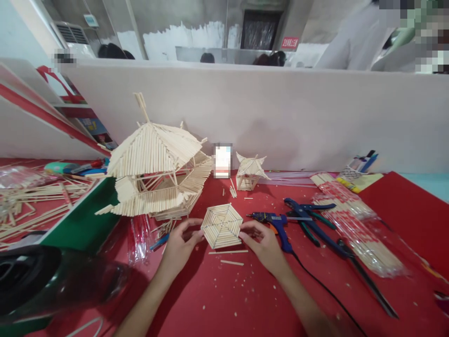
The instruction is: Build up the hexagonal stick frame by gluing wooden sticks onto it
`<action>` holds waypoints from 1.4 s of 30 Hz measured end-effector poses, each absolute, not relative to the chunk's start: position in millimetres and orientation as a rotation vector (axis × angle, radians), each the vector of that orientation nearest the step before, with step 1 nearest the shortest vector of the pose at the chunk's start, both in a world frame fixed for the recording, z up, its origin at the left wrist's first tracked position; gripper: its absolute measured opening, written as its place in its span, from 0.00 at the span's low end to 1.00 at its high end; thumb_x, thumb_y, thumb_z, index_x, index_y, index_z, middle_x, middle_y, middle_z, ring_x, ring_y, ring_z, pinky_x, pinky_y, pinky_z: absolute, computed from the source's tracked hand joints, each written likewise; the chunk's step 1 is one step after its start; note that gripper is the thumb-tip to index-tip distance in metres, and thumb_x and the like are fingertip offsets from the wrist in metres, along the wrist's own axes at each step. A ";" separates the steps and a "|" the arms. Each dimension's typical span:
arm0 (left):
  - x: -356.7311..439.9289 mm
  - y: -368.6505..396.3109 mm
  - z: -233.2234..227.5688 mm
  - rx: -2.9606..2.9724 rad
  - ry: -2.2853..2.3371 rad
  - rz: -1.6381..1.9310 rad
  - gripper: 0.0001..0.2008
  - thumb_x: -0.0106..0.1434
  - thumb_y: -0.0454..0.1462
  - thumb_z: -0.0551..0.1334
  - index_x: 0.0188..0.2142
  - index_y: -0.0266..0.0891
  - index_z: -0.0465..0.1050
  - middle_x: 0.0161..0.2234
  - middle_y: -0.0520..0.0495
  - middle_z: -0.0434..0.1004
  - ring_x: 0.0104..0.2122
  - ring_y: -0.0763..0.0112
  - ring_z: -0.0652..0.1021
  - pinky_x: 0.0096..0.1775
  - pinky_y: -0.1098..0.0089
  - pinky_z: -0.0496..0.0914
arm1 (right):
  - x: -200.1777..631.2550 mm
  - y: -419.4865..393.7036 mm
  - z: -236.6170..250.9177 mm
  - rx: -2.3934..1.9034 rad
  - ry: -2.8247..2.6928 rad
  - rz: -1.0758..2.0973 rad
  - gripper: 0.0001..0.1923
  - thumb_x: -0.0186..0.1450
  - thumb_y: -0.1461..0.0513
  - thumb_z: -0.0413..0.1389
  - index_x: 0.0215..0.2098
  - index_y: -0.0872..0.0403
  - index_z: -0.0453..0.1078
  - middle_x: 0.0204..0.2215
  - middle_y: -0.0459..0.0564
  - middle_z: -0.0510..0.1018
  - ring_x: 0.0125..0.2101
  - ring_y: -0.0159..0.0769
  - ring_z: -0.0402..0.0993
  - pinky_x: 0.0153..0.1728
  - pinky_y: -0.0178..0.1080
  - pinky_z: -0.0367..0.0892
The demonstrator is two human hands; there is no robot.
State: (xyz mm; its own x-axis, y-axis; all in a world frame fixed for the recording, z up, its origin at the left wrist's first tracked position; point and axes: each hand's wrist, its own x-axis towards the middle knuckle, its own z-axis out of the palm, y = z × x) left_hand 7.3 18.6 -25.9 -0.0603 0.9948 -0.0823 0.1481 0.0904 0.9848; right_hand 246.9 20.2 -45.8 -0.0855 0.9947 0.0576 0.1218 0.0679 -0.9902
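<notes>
A flat hexagonal panel [222, 225], made of pale wooden sticks laid in rings, is held level above the red table. My left hand [184, 241] pinches its left corner between thumb and fingers. At the opposite edge, my right hand [261, 241] grips it the same way. Two loose sticks [228, 252] lie on the table just below the panel. Behind my left hand stands a large pavilion model [154, 164] of the same sticks, with a layered roof. A much smaller stick pavilion [249, 173] stands farther back, right of the middle.
Right of my hand lie a blue glue gun [275, 222] with a black cord, cutting pliers [308, 220] and packs of wooden sticks [354, 224]. A dark transparent bottle [63, 276] is at front left, beside a green panel [87, 215]. A white partition [280, 112] closes the back.
</notes>
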 end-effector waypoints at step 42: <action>37.6 -6.2 -26.3 0.995 1.138 1.206 0.19 0.54 0.44 0.71 0.43 0.36 0.77 0.34 0.47 0.82 0.32 0.65 0.80 0.35 0.70 0.74 | 204.6 -3.4 -36.6 -1.173 -0.894 1.618 0.33 0.43 0.55 0.74 0.44 0.57 0.71 0.31 0.52 0.83 0.24 0.37 0.80 0.26 0.36 0.78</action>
State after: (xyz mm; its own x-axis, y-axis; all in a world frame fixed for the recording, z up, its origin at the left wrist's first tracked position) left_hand 37.6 -6.2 -26.3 0.0039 0.9933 -0.1156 -0.1724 0.1145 0.9783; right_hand 204.6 -3.4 -36.6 -0.1263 0.9477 -0.2932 -0.2563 -0.3167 -0.9132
